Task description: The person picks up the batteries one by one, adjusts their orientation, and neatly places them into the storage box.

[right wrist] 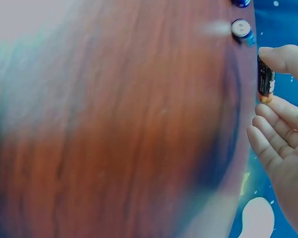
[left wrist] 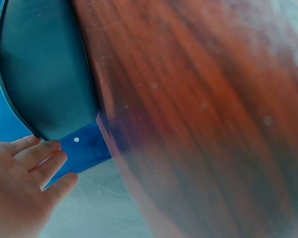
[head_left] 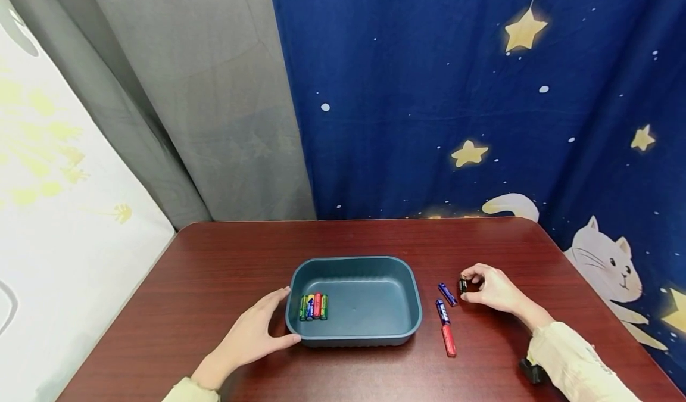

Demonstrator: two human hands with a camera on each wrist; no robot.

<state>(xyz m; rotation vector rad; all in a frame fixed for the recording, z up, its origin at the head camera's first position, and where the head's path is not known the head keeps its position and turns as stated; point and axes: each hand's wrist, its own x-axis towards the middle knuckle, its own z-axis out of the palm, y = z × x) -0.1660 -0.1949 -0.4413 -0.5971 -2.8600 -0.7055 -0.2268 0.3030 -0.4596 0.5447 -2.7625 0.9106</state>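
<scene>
Between thumb and forefinger my right hand (head_left: 497, 290) pinches a black battery (right wrist: 265, 79) with a gold-coloured end, held just right of the loose batteries. Its other fingers stay extended, as the right wrist view shows. My left hand (head_left: 250, 332) touches the left rim of a blue-grey plastic bin (head_left: 364, 336), fingers fairly straight, the thumb at the front left corner. Inside the bin, several green, blue-yellow and red batteries (head_left: 317, 307) lie side by side at the left. Right of the bin lie a blue battery (head_left: 447, 294), a blue-and-white battery (head_left: 442, 312) and a red battery (head_left: 449, 340).
Everything stands on a reddish-brown wooden table (head_left: 230, 259). Behind its far edge hang a grey curtain (head_left: 225, 122) and a blue curtain (head_left: 402, 122) with stars. A small black object (head_left: 533, 371) shows beneath the right sleeve (head_left: 573, 360).
</scene>
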